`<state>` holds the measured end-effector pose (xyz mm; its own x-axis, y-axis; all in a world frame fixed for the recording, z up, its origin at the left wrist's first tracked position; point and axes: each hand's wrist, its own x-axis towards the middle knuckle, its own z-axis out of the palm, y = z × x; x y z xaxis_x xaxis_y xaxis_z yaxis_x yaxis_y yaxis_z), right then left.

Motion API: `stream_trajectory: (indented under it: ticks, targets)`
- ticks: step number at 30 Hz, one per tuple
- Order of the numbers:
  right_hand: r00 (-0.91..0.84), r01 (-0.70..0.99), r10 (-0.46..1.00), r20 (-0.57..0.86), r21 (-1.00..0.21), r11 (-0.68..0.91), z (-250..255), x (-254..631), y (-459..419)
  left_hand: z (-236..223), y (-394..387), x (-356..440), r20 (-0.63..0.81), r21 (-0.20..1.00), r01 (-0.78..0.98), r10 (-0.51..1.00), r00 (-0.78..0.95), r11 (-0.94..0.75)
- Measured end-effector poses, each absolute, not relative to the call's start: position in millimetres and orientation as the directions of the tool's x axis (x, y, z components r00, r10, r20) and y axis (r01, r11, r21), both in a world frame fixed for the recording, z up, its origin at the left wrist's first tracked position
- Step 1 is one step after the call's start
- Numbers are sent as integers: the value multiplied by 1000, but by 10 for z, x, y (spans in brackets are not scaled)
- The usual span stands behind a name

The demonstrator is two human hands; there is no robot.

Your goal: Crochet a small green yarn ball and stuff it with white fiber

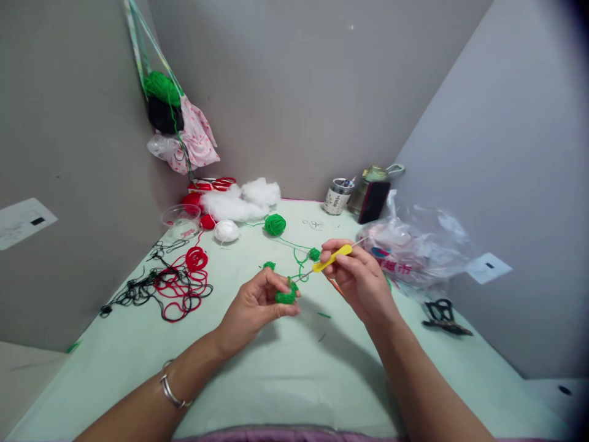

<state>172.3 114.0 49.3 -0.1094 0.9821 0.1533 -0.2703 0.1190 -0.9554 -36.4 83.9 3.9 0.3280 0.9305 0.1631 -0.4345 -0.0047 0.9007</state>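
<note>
My left hand (pixel 257 298) pinches a small green crochet piece (pixel 286 297) between thumb and fingers above the middle of the table. My right hand (pixel 361 273) grips a crochet hook (pixel 332 258) by its yellow handle. The hook's metal tip points left and reaches the top of the green piece; whether it sits inside a stitch is too small to tell. Loose green yarn (pixel 301 261) runs behind the hands towards a small green bundle (pixel 314 253) and a green yarn ball (pixel 275 224). Another bit of green crochet (pixel 269 265) shows behind my left hand.
Tangled black and red yarn (pixel 170 283) lies at left. White stuffing (pixel 237 202), a white yarn ball (pixel 227 231) and a plastic tub (pixel 181 221) stand behind. A pen tin (pixel 339 196), phone (pixel 374 202), plastic bag (pixel 414 245) and black scissors (pixel 444 316) are at right.
</note>
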Motion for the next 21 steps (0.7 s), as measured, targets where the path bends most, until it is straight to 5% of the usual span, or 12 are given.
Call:
stream_trajectory:
  ticks: [5, 8, 11, 15, 21]
  targets:
    - [-109, -216, 959, 263, -948, 236, 468, 1724, 1086, 45, 834, -364, 159, 897, -443, 931, 328, 3]
    - [-154, -17, 883, 443, -895, 446, 469, 1699, 983, 50, 840, -373, 140, 892, -452, 935, 326, 24]
    - [-298, 253, 708, 641, -662, 706, 463, 1635, 870, 45, 852, -378, 117, 880, -473, 944, 307, 45]
    - [-428, 357, 490, 759, -357, 864, 403, 1557, 846, 46, 855, -370, 114, 870, -490, 948, 296, 48]
    - [-254, 322, 587, 768, -505, 801, 328, 1544, 902, 112, 841, -387, 84, 881, -469, 952, 294, 67]
